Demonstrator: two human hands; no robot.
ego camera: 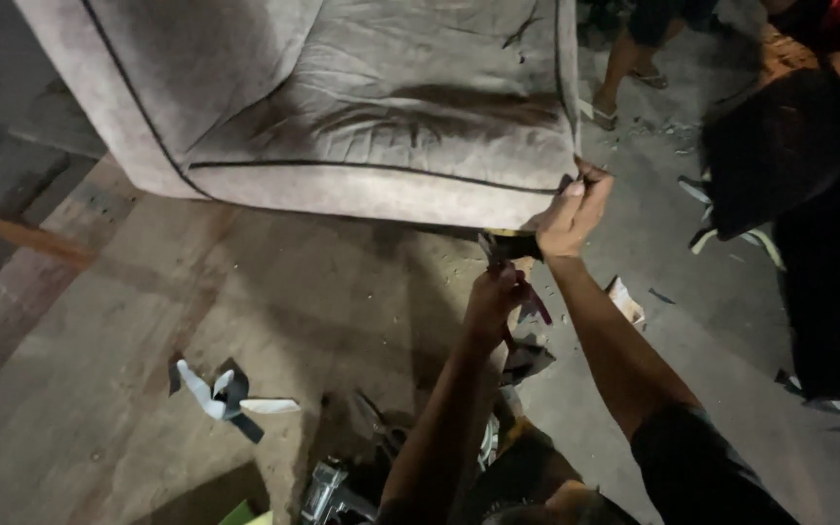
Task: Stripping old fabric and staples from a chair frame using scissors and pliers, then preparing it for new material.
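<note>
The floor (323,311) is bare concrete, dusty and dim, and on it stands one grey armchair (342,107) with dark piping along its edges, tipped so that its front lower edge runs from left to right across the far part of the scene. The right hand (571,214) is at the right end of this edge, and its fingers are pressed together on the corner of the fabric, pinching it. Just below and a little to the left, nearer to the person, the left hand (496,297) is closed around one dark tool with reddish handles (509,255); I think it is pliers, but the light is too weak to be sure. The tool points up toward the same corner, so the corner lies above and slightly right of the tool, and the right hand is the nearer one to it. Scraps of tape or fabric (230,397) lie on the floor at the near left. At the far right I see one other person's foot in a sandal (603,109).
</note>
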